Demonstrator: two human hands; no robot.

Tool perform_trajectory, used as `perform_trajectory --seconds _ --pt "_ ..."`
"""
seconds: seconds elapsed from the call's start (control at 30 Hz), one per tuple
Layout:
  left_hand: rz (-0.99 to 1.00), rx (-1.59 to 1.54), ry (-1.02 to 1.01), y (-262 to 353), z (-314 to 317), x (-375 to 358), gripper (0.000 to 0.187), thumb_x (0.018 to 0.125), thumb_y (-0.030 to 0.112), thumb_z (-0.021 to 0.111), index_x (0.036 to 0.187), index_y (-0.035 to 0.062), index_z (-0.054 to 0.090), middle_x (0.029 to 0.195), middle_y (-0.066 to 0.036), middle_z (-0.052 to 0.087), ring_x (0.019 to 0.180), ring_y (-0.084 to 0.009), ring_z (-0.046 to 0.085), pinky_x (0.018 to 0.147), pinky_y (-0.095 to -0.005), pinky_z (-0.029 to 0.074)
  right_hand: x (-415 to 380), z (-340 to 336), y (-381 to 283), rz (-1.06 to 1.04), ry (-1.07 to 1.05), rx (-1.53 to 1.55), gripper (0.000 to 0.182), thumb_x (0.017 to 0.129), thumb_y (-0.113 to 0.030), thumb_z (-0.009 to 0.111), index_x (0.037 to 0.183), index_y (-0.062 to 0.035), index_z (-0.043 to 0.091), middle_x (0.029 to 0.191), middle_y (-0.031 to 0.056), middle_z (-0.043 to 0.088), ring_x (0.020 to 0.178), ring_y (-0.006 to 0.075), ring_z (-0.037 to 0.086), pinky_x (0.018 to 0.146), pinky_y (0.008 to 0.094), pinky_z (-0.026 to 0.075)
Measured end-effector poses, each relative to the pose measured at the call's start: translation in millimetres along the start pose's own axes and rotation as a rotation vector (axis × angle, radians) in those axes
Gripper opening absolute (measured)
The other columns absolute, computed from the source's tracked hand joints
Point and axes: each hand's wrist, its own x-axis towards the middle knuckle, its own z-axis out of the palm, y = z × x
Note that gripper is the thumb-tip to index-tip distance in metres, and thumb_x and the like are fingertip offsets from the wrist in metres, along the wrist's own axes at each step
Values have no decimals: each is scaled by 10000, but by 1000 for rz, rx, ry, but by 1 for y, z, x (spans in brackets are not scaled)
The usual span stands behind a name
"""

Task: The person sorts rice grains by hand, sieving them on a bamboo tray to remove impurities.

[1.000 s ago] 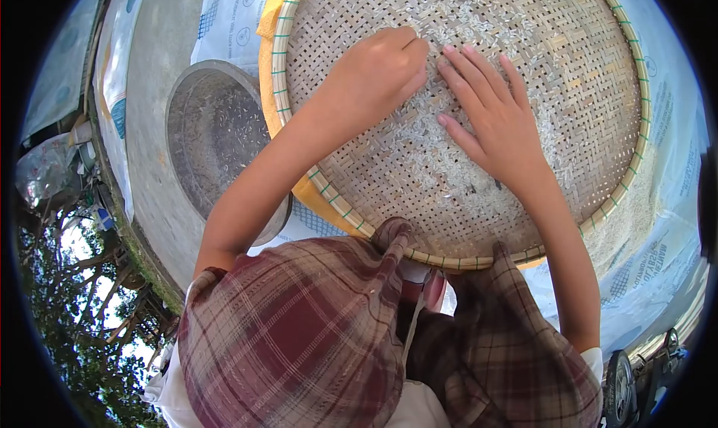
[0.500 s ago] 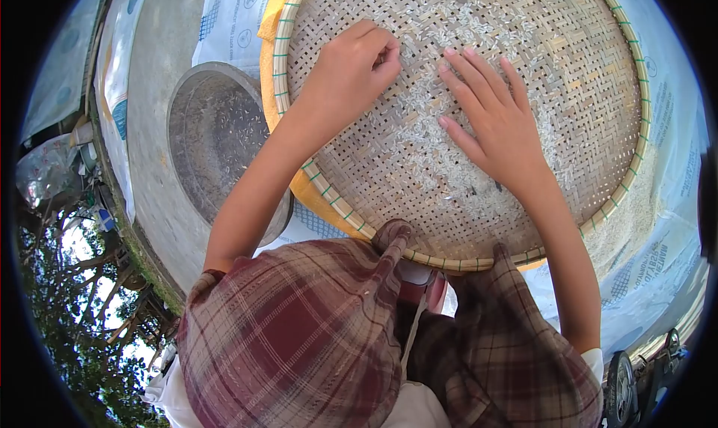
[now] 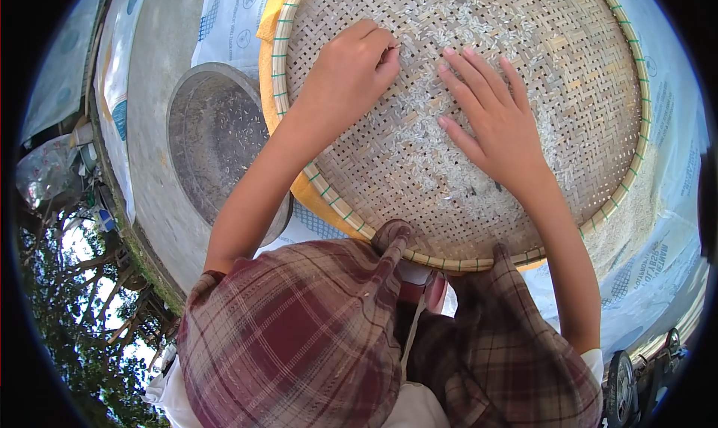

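A round woven bamboo tray (image 3: pixel 598 129) with a green-stitched rim takes up the upper middle of the view. White grains (image 3: pixel 426 147) lie scattered over its centre. My left hand (image 3: pixel 351 69) is over the tray's left part, its fingers curled with thumb and index pinched together; whatever they hold, if anything, is too small to make out. Spread fingers of my right hand (image 3: pixel 493 117) rest on or just above the grains, right of my left hand, and hold nothing.
A grey basin (image 3: pixel 198 140) with a few grains inside stands left of the tray. Printed white sacks (image 3: pixel 232 24) and an orange-yellow cloth (image 3: pixel 325 203) lie beneath the tray. More grain (image 3: pixel 624 226) is heaped at its lower right. Wheels (image 3: pixel 621 390) show at bottom right.
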Motion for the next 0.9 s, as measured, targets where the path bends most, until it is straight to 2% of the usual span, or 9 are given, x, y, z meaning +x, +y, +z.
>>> perform_trajectory --seconds 0.17,0.23,0.3,0.37,0.4,0.43,0.5,0.53,0.9 --pt "4 -7 -3 -1 0 2 76 746 43 609 811 6 591 755 -75 568 611 -187 584 565 -268 480 -1 -4 2 -1 2 28 454 823 -305 545 1214 -89 461 1325 45 405 1257 204 332 1047 424 214" --pt "56 71 -12 0 0 2 82 734 34 617 803 8 580 745 -74 561 603 -189 581 561 -267 478 -7 -16 6 30 4 186 428 808 -258 575 1189 -81 490 1308 75 422 1241 247 355 1035 425 231" --pt "47 59 6 -2 2 2 86 730 33 619 800 9 576 743 -75 559 604 -190 581 561 -266 477 -11 -41 8 137 211 266 383 802 -196 583 1161 -78 518 1284 100 448 1229 284 371 1026 422 244" --pt "34 47 30 -4 5 2 90 726 32 621 798 10 572 741 -76 556 604 -192 580 561 -265 476 -18 -77 27 174 485 299 330 860 -164 477 1165 -42 515 1276 116 462 1242 279 358 1022 427 253" --pt "33 30 40 -5 6 2 92 722 30 622 796 10 571 737 -75 555 606 -188 580 561 -263 476 -24 -103 42 195 633 519 402 901 -229 345 1210 -2 467 1276 157 451 1239 292 357 1034 441 244" --pt "31 13 50 -5 6 2 94 718 29 623 795 10 571 734 -75 554 607 -184 580 562 -261 475 -30 -136 40 234 1112 1269 511 913 -294 215 1254 40 399 1263 203 447 1233 318 359 1047 461 224" --pt "0 -6 43 -6 5 2 93 717 30 622 794 10 573 732 -70 555 606 -173 578 562 -257 476 -34 -201 19 102 878 982 470 866 -516 382 1175 -187 516 1344 66 375 1269 220 298 1085 458 125" --pt "-25 -31 31 -6 5 2 92 716 30 622 793 10 576 729 -66 556 605 -162 576 562 -253 476 -27 -216 2 0 1069 943 466 885 -509 302 1197 -213 481 1328 73 359 1273 255 248 1083 482 101" --pt "-147 -159 70 -6 -3 -1 104 727 47 631 820 1 621 737 -59 592 627 -114 571 595 -227 476 -44 -202 7 62 1165 910 483 884 -507 306 1208 -188 468 1331 85 357 1275 262 248 1083 482 102"
